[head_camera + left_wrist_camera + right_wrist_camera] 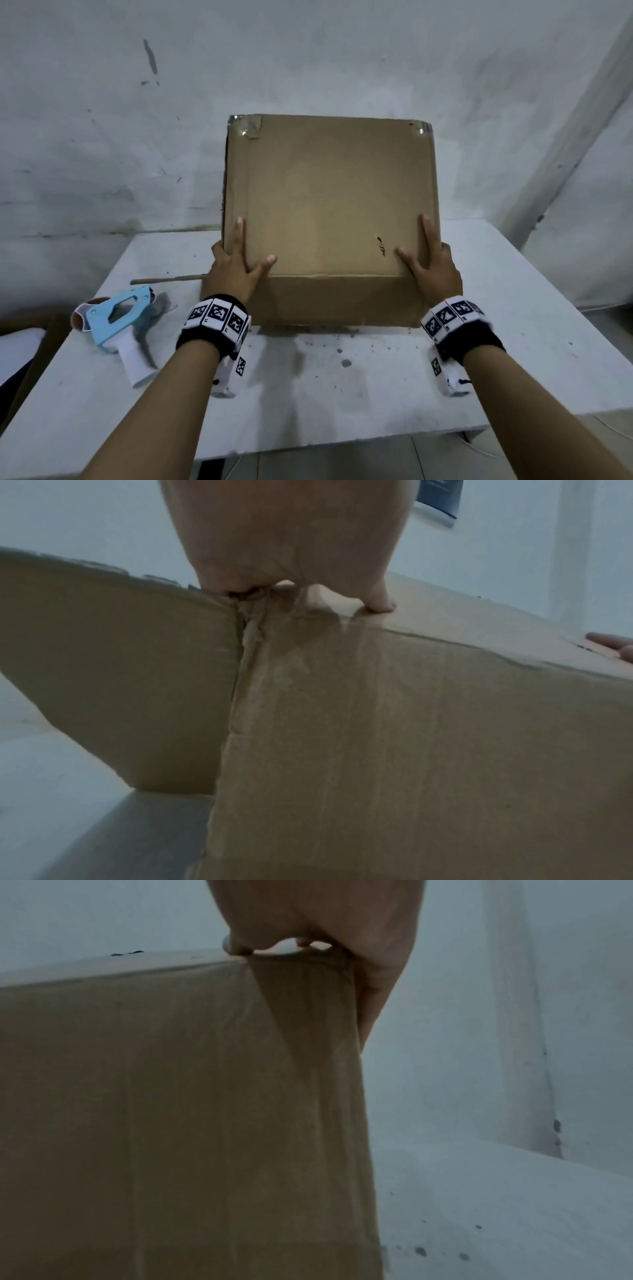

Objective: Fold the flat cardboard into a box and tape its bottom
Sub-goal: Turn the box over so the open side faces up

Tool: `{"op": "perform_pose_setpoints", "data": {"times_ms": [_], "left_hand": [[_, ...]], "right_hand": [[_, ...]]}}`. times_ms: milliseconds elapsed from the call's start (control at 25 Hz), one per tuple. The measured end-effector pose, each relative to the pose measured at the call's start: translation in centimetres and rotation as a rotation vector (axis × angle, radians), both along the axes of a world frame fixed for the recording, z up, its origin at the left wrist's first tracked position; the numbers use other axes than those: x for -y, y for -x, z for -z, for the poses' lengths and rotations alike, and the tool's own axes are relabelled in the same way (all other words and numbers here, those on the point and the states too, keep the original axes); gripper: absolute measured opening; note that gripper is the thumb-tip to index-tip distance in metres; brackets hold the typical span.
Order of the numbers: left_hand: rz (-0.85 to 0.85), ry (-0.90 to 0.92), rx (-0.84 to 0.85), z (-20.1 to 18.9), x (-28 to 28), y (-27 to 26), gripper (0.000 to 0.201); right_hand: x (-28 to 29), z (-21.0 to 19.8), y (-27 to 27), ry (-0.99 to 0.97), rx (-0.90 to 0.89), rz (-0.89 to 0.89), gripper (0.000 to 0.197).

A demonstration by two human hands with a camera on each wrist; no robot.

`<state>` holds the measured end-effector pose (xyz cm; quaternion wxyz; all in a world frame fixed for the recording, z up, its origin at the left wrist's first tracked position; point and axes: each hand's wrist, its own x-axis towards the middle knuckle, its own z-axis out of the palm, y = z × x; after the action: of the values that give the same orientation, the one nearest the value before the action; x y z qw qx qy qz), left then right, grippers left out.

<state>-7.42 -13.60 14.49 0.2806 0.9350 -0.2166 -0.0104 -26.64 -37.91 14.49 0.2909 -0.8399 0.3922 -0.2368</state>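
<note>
A brown cardboard box (329,192) stands folded on the white table (342,383), its broad top face tilted toward me, with old tape scraps at the far corners. My left hand (239,263) straddles the near left corner, index finger and thumb flat on top and the other fingers over the side. My right hand (428,263) mirrors it on the near right corner. In the left wrist view the palm (284,534) sits on the box (411,723) above a torn seam, and a side panel (120,669) angles off to the left. In the right wrist view the hand (325,912) rests on the box (171,1096) edge.
A light-blue tape dispenser (116,322) with a white handle lies on the table's left part, near my left forearm. A thin wooden stick (168,279) lies behind it. A stained white wall stands close behind the box. Dark specks dot the table top (514,1204).
</note>
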Motion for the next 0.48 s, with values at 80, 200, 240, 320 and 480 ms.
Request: {"op": "perform_pose_setpoints", "data": {"times_ms": [80,200,240,320,480], "left_hand": [[0.01,0.051,-0.054,-0.8,0.0,0.4,0.088],[0.007,0.057,-0.031,-3.8,-0.2,0.5,0.078],[0.016,0.007,0.005,-4.5,-0.5,0.4,0.074],[0.017,-0.115,0.119,-5.2,-1.1,0.5,0.068],[0.001,-0.11,0.258,-4.4,-1.0,1.7,0.057]], "right_hand": [[-0.3,-0.7,0.1,-0.028,0.01,0.016,0.072],[0.1,-4.4,-0.1,0.054,0.009,0.054,0.061],[0.2,-5.2,0.0,0.089,-0.003,0.073,0.056],[-0.3,-5.6,0.7,0.119,-0.072,0.079,0.052],[-2.1,-4.3,1.4,0.104,-0.125,0.055,0.053]]}}
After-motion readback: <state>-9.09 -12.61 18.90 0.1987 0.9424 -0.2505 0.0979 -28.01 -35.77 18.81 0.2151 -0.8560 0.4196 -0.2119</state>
